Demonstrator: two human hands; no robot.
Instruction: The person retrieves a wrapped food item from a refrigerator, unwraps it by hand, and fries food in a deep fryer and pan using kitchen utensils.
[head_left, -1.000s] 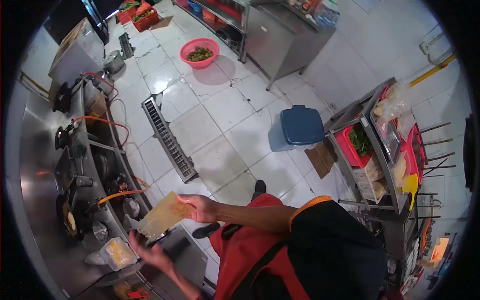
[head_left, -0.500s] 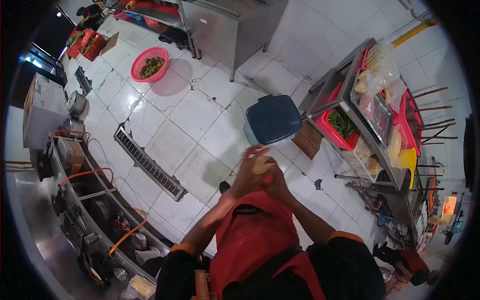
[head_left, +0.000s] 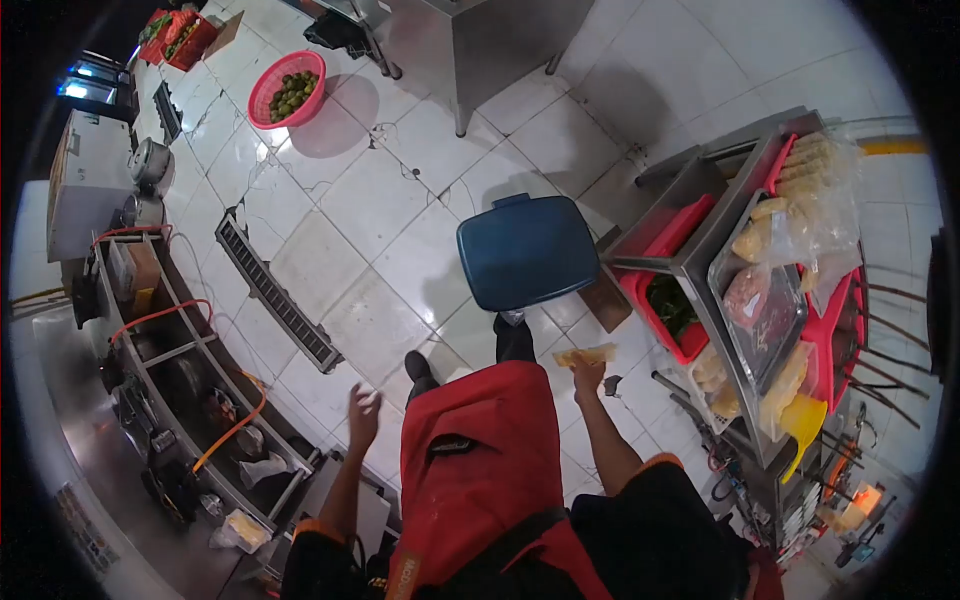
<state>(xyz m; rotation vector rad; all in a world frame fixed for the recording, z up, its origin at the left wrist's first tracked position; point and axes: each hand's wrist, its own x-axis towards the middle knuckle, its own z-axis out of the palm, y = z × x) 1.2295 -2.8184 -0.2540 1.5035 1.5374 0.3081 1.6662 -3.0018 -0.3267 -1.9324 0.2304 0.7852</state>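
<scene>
My right hand (head_left: 588, 378) is closed on a flat, pale tan piece (head_left: 592, 354), perhaps paper or plastic film; its exact kind is unclear. It is held out to the right, between the bin and the steel rack. My left hand (head_left: 364, 412) is empty, its fingers loosely curled and apart, to the left of my red apron (head_left: 480, 440). Ahead of me stands a bin with a dark blue lid (head_left: 527, 252), the lid down. One of my feet (head_left: 514, 338) is at the bin's near side.
On the right, a steel rack (head_left: 690, 265) carries bagged food, a metal tray (head_left: 757, 310) and red tubs. A cooking range (head_left: 190, 350) with orange hoses lines the left. A pink basket (head_left: 262, 95) of green fruit and a floor drain grate (head_left: 275, 290) lie ahead.
My hands have parted: the left swung out to the left, the right moved right with the tan piece. The bin now appears closer, with one foot beside it.
</scene>
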